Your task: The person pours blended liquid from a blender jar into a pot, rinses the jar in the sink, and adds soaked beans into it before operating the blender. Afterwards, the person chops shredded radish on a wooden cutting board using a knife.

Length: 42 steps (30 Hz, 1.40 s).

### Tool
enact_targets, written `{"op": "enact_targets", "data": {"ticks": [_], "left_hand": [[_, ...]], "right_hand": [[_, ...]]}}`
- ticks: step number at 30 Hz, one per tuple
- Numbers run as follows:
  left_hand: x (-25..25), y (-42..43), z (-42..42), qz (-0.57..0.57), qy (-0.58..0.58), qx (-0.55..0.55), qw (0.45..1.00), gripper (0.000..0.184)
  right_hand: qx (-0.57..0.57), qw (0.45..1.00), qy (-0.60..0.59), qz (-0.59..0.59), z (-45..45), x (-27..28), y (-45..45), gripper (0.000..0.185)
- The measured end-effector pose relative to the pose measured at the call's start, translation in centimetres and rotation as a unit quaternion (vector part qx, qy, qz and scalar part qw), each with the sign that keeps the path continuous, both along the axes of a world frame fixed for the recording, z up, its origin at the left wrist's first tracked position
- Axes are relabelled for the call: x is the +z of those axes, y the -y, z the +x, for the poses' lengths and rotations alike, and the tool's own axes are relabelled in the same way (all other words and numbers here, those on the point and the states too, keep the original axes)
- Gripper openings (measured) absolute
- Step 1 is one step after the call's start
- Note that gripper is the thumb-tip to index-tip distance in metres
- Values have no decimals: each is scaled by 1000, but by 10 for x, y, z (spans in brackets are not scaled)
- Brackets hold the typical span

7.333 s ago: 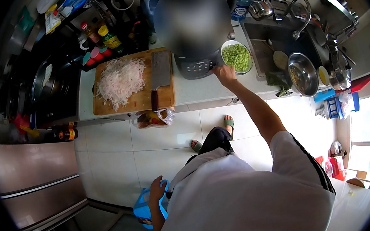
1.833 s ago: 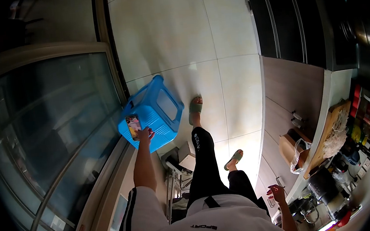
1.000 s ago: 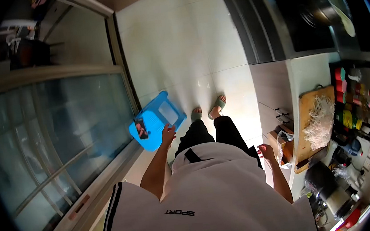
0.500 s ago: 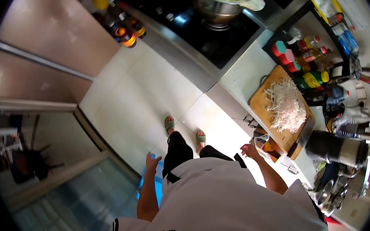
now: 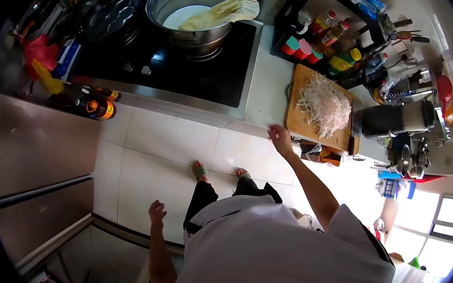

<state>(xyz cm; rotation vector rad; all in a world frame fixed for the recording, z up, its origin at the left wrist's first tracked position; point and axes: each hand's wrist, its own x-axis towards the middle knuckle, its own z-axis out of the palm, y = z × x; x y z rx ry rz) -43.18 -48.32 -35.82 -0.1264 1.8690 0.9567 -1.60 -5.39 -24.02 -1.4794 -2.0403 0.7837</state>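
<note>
My left hand (image 5: 157,212) hangs over the floor on the left, empty, with its fingers loosely bent and apart. My right hand (image 5: 281,140) is by the counter edge, just left of the wooden cutting board (image 5: 295,114). Its fingers are half bent and slightly blurred, with nothing visible in them. A pile of pale thin shreds (image 5: 325,106) lies on the board. On the stove stands a steel pot (image 5: 195,38) with something white inside. A cream-coloured, wrinkled, cloth-like piece (image 5: 225,12) hangs over the pot's rim.
A cleaver (image 5: 356,118) lies at the board's right edge. Bottles and red-lidded jars (image 5: 302,51) stand on a black rack behind it. Dark bottles (image 5: 98,107) are left of the black stove (image 5: 176,72). A cabinet (image 5: 36,143) bounds the left side.
My view has turned and moved closer to the stove and counter. My right hand has come forward beside the cutting board. My left hand has swung out from the blue thing behind it.
</note>
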Motion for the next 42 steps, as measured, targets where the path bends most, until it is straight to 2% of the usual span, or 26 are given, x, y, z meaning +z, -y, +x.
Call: {"op": "enact_targets", "data": {"ticks": [1, 3, 6, 9, 11, 13, 16, 19, 22, 25, 29, 30, 32, 35, 38, 40, 42], "left_hand": [[10, -6, -18, 4, 1, -6, 1000, 43], [29, -21, -42, -6, -13, -26, 1000, 43], [45, -37, -56, 0, -26, -28, 999, 42], [34, -35, -60, -8, 7, -36, 999, 40], [17, -30, -60, -23, 54, -31, 998, 43], [21, -40, -44, -74, 52, -63, 994, 40], [26, -60, -28, -55, 81, -162, 982, 44], [29, -103, -16, -42, 60, -222, 972, 43], [35, -159, 0, 24, 34, -248, 968, 40], [52, -215, 29, 78, 17, -277, 958, 36], [66, -284, 101, 103, -29, -299, 948, 35], [67, -297, 124, 106, -44, -316, 942, 35], [83, -322, 175, 126, -54, -327, 935, 35], [107, -353, 248, 220, -119, -434, 865, 33], [189, -403, 307, 286, -262, -553, 737, 29], [226, -430, 315, 311, -304, -547, 716, 27], [263, -454, 314, 333, -347, -538, 692, 27]], "right_hand": [[-39, 997, -60, -35, -23, 4, -18, 16], [-56, 998, 23, 24, -42, -3, -46, 17], [-92, 988, 119, 37, -51, -25, -61, 15], [-161, 984, 72, -35, -59, -25, -58, 13], [-140, 984, 108, -1, -60, -23, -61, 11], [-144, 981, 130, 6, -61, -25, -66, 12], [-137, 971, 183, -67, -62, -22, -78, 12], [-105, 983, 139, -55, -52, -5, -85, 10], [-136, 990, 16, -16, -14, 44, -92, 7], [-156, 982, 11, 104, 55, 70, -106, 5], [-145, 984, 15, 98, 154, 101, -124, 7], [-125, 981, 39, 142, 183, 92, -131, 9], [-144, 982, 29, 114, 223, 104, -130, 9], [-163, 986, 16, 37, 276, 121, -126, 10], [-138, 990, -1, 23, 309, 125, -131, 10], [-117, 991, -54, 39, 317, 121, -138, 10], [-102, 993, -46, 43, 313, 128, -143, 11]]}}
